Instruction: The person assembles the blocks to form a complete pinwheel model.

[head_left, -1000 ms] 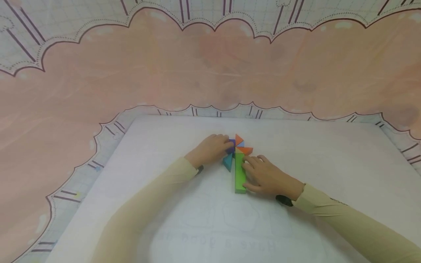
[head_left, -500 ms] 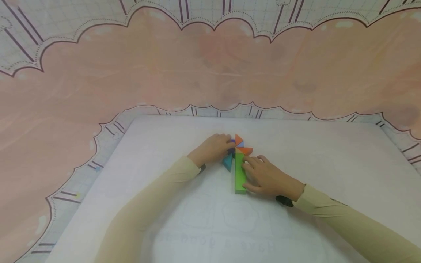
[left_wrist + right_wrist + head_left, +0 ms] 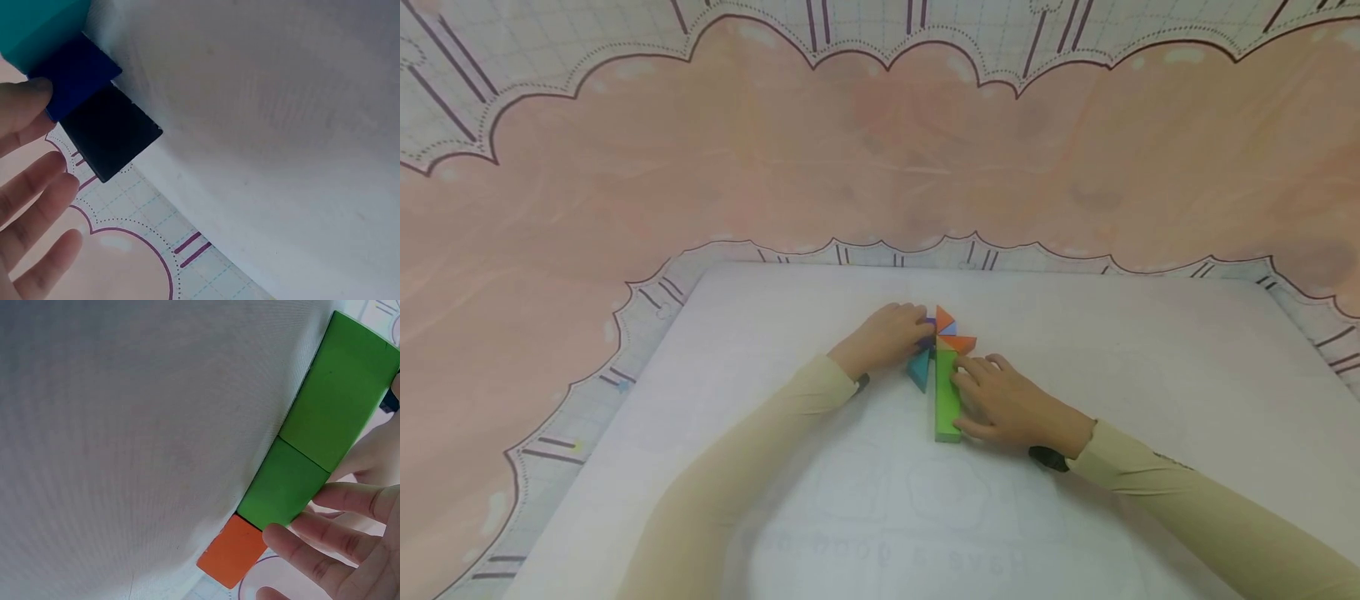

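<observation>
My left hand (image 3: 883,337) bends over a dark blue block (image 3: 76,78); in the left wrist view the thumb lies on its face, the index finger just beneath, the other fingers spread. A teal triangular block (image 3: 919,371) and a blackish block (image 3: 112,132) adjoin it. On the other side my right hand (image 3: 1011,404) touches the right side of the long green shape (image 3: 947,400) with fairly straight fingertips. From the right wrist, that shape appears as two green blocks (image 3: 340,390) end to end, with an orange block (image 3: 232,551) at one end.
Beyond the green shape lie an orange triangle (image 3: 944,318), a light blue piece (image 3: 950,329) and a red-orange triangle (image 3: 962,342). All rest on a white board (image 3: 1150,350) with faint writing near its front. A peach patterned cloth (image 3: 880,158) surrounds it.
My left hand has shifted slightly right and covers more of the dark blue block. The right hand and the other blocks look unmoved.
</observation>
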### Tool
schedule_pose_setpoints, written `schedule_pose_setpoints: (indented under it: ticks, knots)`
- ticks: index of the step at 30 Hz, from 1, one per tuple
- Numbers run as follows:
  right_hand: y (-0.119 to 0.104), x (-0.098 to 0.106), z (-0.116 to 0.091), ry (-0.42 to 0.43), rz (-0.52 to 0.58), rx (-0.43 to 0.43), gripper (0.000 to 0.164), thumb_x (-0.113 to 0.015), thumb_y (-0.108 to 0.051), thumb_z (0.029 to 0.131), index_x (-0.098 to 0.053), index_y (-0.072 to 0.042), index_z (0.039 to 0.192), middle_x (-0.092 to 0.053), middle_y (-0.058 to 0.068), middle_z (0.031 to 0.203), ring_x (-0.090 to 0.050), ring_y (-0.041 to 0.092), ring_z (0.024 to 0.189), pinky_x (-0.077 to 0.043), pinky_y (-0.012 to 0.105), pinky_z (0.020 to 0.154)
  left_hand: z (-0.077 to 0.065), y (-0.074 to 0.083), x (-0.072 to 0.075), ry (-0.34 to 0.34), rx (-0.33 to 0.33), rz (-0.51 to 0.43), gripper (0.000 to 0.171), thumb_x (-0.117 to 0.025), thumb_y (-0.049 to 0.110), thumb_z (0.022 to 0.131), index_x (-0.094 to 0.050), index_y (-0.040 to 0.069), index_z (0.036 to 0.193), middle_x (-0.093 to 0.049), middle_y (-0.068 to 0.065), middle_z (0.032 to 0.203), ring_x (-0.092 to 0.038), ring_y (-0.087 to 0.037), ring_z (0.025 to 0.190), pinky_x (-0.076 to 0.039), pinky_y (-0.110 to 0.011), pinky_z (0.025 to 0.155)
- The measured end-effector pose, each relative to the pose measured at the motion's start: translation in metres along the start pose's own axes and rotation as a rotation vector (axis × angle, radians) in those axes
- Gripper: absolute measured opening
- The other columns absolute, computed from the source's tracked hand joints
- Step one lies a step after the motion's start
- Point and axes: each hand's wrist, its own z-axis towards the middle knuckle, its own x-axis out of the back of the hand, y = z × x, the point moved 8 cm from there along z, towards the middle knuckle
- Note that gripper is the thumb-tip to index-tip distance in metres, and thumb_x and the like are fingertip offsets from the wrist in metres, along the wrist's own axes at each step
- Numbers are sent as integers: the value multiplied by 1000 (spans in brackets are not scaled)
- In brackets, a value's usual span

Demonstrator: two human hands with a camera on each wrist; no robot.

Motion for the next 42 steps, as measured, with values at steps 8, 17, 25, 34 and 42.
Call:
schedule_pose_setpoints:
  ticks: [8,17,25,34,42]
  knots:
    - [0,-1,0,-11,-10,-7,57,-54,-50,88,-50,-6,125,-50,14,132,-52,28,118,-41,50,101,-10,-6,-1,-43,23,-3,30,-64,29,88,-61,16,114,-60,-5,115,-59,-19,103,-47,-32,94]
    - [2,-2,0,-28,-16,-13,59,-53,-51,88,-49,-6,126,-49,14,133,-51,28,119,-41,49,101,-21,-12,1,-88,47,-2,31,-65,29,88,-60,14,115,-61,-6,109,-58,-20,95,-48,-32,88]
    - [2,-2,0,-42,-4,-19,60,-54,-51,88,-49,-6,127,-48,15,134,-50,29,121,-40,50,102,-23,-4,0,-7,-23,-40,35,-69,30,84,-60,15,114,-59,-6,118,-56,-21,107,-45,-35,97]
    - [1,0,0,-38,0,-23,59,-54,-50,88,-49,-5,127,-48,16,134,-51,30,121,-40,50,101,-22,4,2,-6,-29,-105,40,-70,39,81,-61,16,111,-59,-4,117,-54,-18,107,-43,-33,97]
    - [0,1,1,-32,3,-17,59,-55,-49,88,-49,-5,126,-49,16,133,-51,30,120,-41,51,100,-17,8,0,4,-28,-119,41,-69,38,83,-60,15,115,-59,-2,114,-54,-17,103,-44,-32,96]
